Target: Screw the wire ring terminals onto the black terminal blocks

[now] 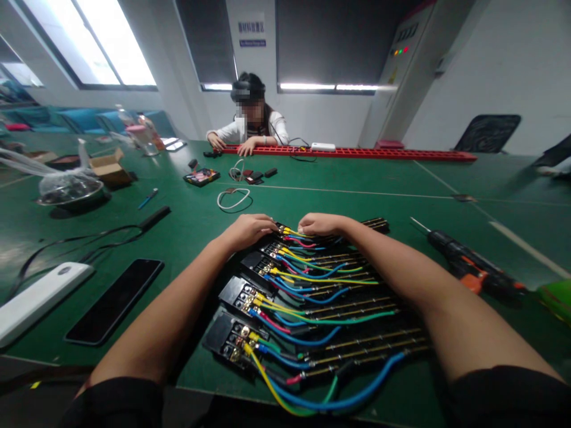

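Several long black strips with brass-coloured rods lie side by side on the green table, each ending at the left in a black terminal block (241, 295) with screws. Yellow, blue, green and red wires (307, 340) run from the screws along the strips. At the farthest strip my left hand (250, 232) is closed around the black end block, thumb and fingertips near its screws. Just to its right, my right hand (323, 224) has its fingers pinched together at a thin yellow wire (291, 231) from that block. The exact grip is partly hidden by the fingers.
A power screwdriver (464, 261) lies at right. A phone (116, 302) and a white power bank (44, 300) lie at left, with a black strap (154, 219) beyond. Across the table a person (254, 119) handles a long red slotted rail (379, 153).
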The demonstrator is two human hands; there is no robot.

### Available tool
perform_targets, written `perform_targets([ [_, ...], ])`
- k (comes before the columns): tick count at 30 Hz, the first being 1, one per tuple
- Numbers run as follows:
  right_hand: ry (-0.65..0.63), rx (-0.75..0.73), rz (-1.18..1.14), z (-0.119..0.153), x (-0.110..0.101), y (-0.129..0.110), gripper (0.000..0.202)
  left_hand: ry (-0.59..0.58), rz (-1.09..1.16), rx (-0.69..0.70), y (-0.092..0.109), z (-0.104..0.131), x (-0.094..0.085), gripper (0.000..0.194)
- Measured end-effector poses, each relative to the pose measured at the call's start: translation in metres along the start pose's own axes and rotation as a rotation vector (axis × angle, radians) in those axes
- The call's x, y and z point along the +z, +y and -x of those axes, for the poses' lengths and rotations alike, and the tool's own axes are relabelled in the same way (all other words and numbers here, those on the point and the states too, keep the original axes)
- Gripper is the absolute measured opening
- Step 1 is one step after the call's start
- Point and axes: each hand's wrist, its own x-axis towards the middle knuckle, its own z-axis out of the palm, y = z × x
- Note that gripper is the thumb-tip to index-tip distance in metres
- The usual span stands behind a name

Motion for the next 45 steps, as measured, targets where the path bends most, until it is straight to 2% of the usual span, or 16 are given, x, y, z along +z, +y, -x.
perform_targets([
  [5, 0.007, -0.007, 0.017, 0.000, -0.002, 0.002, 0.018, -0.024, -0.043, 0.004, 0.003, 0.000, -0.003, 0.038],
  [15, 0.001, -0.027, 0.028, -0.002, -0.001, 0.003, 0.018, -0.042, -0.071, 0.017, 0.002, -0.001, -0.001, 0.036],
  [33, 0.062, 0.009, 0.093, 0.003, 0.000, -0.002, 0.018, -0.005, -0.039, 0.023, 0.004, -0.002, 0.000, 0.041],
  [36, 0.125, 0.035, 0.118, 0.007, -0.001, -0.005, 0.020, 0.027, -0.026, 0.029, 0.003, 0.000, 0.001, 0.040],
  [40, 0.280, 0.086, 0.174, 0.017, -0.002, -0.013, 0.023, 0.047, -0.020, 0.040, 0.001, 0.000, 0.003, 0.041],
  [45, 0.409, 0.087, 0.273, 0.034, 0.001, -0.025, 0.017, 0.051, -0.019, 0.023, 0.003, 0.000, 0.003, 0.043],
])
